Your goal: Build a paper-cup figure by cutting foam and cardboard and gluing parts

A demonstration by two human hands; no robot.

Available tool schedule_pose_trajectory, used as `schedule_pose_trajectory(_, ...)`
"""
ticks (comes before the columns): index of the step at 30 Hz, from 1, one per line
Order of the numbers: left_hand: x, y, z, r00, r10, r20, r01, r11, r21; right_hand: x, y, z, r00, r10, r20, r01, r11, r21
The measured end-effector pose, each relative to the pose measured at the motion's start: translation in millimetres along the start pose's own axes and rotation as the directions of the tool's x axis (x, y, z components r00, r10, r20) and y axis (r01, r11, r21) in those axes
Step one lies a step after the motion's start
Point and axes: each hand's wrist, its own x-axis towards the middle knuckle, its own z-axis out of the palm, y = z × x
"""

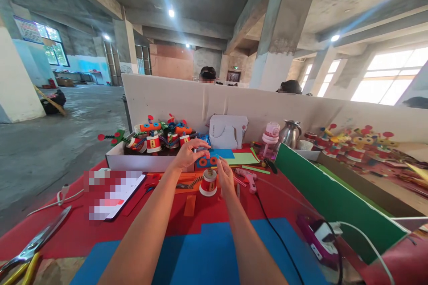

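Between my hands is a blue paper roll (pixel 207 161) with two orange ring-shaped eyes, set on a folded paper neck above a red-and-white paper cup (pixel 209 183). The cup stands upright on the red table cover. My left hand (pixel 190 155) is closed at the roll's upper left, its thumb and forefinger around a small red-and-white pleated paper strip (pixel 207 155). At the roll's right end, the fingers of my right hand (pixel 225 174) are pinched on it. A dark pleated paper arm (pixel 196 181) sticks out left of the cup.
A white box (pixel 133 163) of similar cup figures stands at the back left. To the right lie a pink glue gun (pixel 247 177) with its cord and a purple power strip (pixel 317 242). Large scissors (pixel 36 242) and a phone (pixel 125 196) lie left. A green board (pixel 337 200) borders the right.
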Motion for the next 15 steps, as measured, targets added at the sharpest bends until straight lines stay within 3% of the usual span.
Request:
schedule_pose_trajectory(7,-0.3,4.1,-12.3,0.986,-0.054,0.158,0.049,0.998,0.031,-2.1,-0.7,0.5,1.0,0.015,-0.012,-0.015,0.999,0.04)
schedule_pose_trajectory(10,-1.5,3.7,-10.9,0.975,-0.031,0.22,0.032,0.999,-0.001,-3.0,-2.7,1.4,1.0,0.022,-0.008,-0.021,0.997,0.073)
schedule_pose_trajectory(15,-1.0,-4.4,-2.5,0.96,-0.088,0.265,0.098,0.995,-0.024,-2.7,-5.3,1.4,1.0,0.02,-0.009,-0.019,0.997,0.075)
